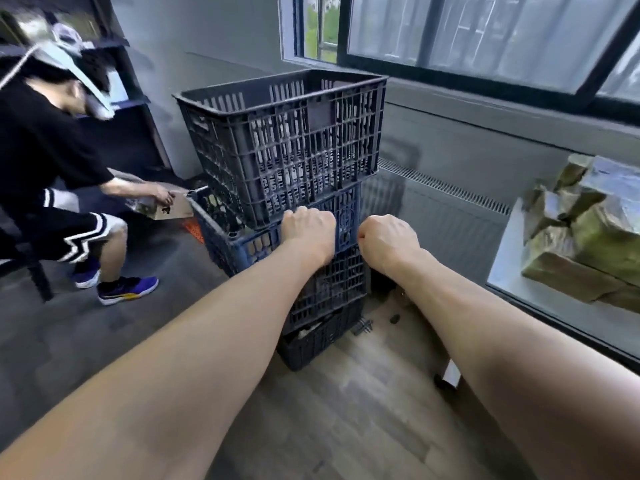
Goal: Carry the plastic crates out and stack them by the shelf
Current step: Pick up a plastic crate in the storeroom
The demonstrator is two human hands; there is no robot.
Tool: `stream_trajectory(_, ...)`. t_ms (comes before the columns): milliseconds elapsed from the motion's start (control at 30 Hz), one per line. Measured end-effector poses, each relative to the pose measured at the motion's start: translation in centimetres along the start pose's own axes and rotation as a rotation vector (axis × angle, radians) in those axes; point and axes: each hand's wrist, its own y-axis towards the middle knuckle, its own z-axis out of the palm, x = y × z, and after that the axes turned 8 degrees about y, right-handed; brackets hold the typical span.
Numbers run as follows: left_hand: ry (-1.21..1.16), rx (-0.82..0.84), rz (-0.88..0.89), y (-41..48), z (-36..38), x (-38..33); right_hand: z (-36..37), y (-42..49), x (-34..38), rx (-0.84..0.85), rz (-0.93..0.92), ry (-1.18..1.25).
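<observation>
The crate stack point(329, 278) stands at the frame's centre, with the dark shelf point(131, 98) at its ten o'clock. The black top crate point(284, 147) sits askew on the blue crate point(346, 216). At the top crate's six o'clock, the left hand point(309, 233) curls over the blue crate's rim, its fingertips hidden. At three o'clock from it, the right hand point(389, 242) is curled beside the blue corner. Whether it grips anything cannot be told.

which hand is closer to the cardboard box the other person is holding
Left. The left hand grips the rim of the blue plastic crate, with the brown cardboard box off to its left; the right hand is curled farther right, past the crate's corner.
</observation>
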Motion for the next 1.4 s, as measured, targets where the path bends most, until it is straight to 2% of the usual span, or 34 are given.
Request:
stream_trajectory(467,0.026,-0.189,0.013,14.1,-2.9,0.7,-2.9,13.6,-0.5,-0.078,0.006,-0.015)
stream_trajectory(833,0.078,-0.319,-0.017,21.3,-5.1,0.9,-5.6,20.6,-1.5,-0.096,-0.058,-0.066)
stream_trajectory(1067,0.132,-0.396,-0.151,25.3,-6.6,0.6,-8.1,25.9,-2.7,-0.151,-0.214,-0.074)
stream_trajectory(1400,0.211,-0.248,-0.415,29.2,-6.6,0.6,-8.8,33.2,-3.1,-0.117,-0.588,-0.144)
